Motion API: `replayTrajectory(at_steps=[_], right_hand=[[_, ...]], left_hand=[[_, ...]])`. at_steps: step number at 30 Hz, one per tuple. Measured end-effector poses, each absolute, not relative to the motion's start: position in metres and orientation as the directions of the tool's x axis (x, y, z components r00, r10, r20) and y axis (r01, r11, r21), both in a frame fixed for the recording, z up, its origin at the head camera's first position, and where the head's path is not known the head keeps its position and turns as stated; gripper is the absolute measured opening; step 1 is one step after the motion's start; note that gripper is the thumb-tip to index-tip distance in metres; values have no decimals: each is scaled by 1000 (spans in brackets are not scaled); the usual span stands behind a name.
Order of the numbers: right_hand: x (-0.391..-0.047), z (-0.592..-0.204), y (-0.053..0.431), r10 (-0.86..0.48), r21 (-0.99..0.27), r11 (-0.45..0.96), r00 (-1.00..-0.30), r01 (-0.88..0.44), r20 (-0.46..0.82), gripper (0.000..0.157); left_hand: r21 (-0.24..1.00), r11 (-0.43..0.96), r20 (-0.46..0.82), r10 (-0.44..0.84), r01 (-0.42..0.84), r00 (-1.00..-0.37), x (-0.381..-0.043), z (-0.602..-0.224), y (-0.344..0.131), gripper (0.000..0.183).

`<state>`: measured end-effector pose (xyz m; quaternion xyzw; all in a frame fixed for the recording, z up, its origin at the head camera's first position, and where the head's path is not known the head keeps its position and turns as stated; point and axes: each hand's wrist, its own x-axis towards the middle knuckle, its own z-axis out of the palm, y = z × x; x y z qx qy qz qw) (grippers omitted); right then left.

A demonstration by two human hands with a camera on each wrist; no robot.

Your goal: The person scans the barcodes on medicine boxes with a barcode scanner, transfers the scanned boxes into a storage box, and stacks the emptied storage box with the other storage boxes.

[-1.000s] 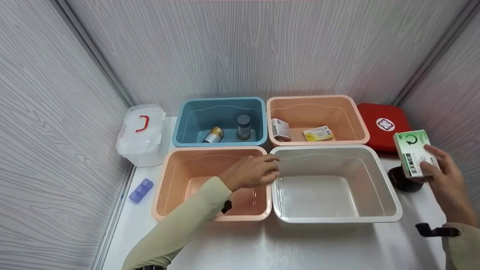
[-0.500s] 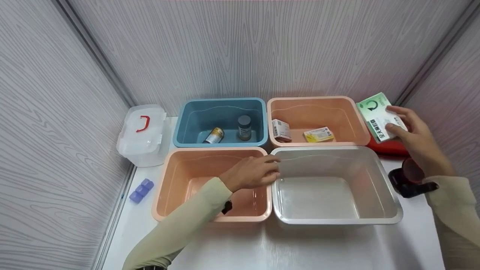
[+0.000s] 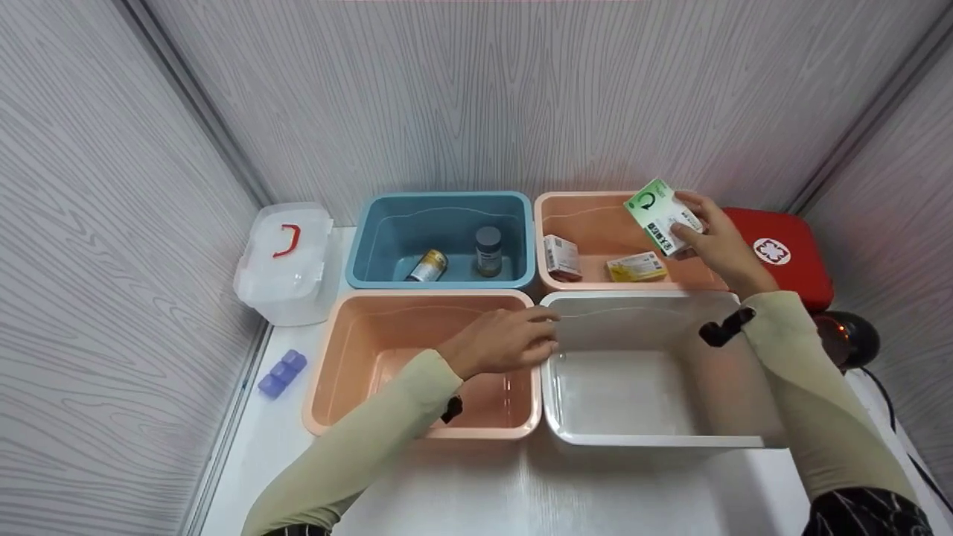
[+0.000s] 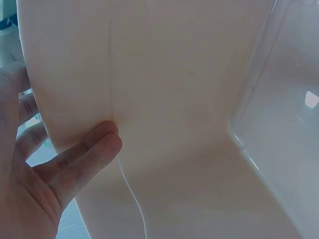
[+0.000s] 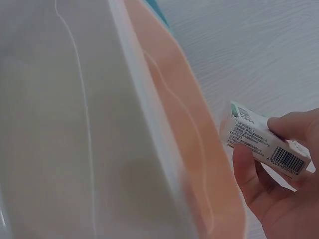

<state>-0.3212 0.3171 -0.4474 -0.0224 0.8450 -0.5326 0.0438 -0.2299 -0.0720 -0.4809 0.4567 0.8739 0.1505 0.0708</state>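
Observation:
Over the right part of the back right orange bin [image 3: 595, 286], my right hand [image 3: 718, 242] holds a green-and-white medicine box [image 3: 657, 214] between thumb and fingers. The right wrist view shows the barcode side of the same medicine box [image 5: 261, 142]. In that bin lie a white medicine box [image 3: 561, 257] and a yellow-and-white one [image 3: 636, 268]. My left hand [image 3: 500, 344] grips the right rim of the front left orange bin [image 3: 327, 372]. In the left wrist view, digits of the left hand [image 4: 37, 167] lie on both sides of the bin's wall [image 4: 174, 99].
A blue bin [image 3: 441, 285] holds two small bottles. The white bin [image 3: 633, 441] stands front right. At left are a clear lidded box [image 3: 283, 268] and a purple pill organizer [image 3: 283, 374]. Rightward lie a red first-aid case [image 3: 789, 260] and a dark round object [image 3: 849, 339] with a cord.
My right hand has carried the green-and-white medicine box leftward from the far right, past the red case, to above the back right orange bin. The left hand has stayed in place.

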Motion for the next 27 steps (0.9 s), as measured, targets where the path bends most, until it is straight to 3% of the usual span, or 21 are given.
replayTrajectory(at_steps=[7, 15, 21, 27], right_hand=[[-340, -465, 294, -140, -893, 449, -985, 27, -100, 79], [-331, -471, 293, -134, -821, 572, -987, -3, -90, 84], [-311, -456, 316, -158, -793, 605, -987, -65, -39, 80], [-270, -438, 349, -209, -786, 616, -972, -46, -107, 77]], left_hand=[[313, 542, 11, 819, 780, -573, -230, -481, -71, 37], [321, 534, 7, 824, 782, -566, -231, -483, -69, 38], [320, 541, 10, 819, 778, -574, -231, -483, -72, 37], [321, 550, 5, 813, 771, -582, -231, -483, -74, 35]])
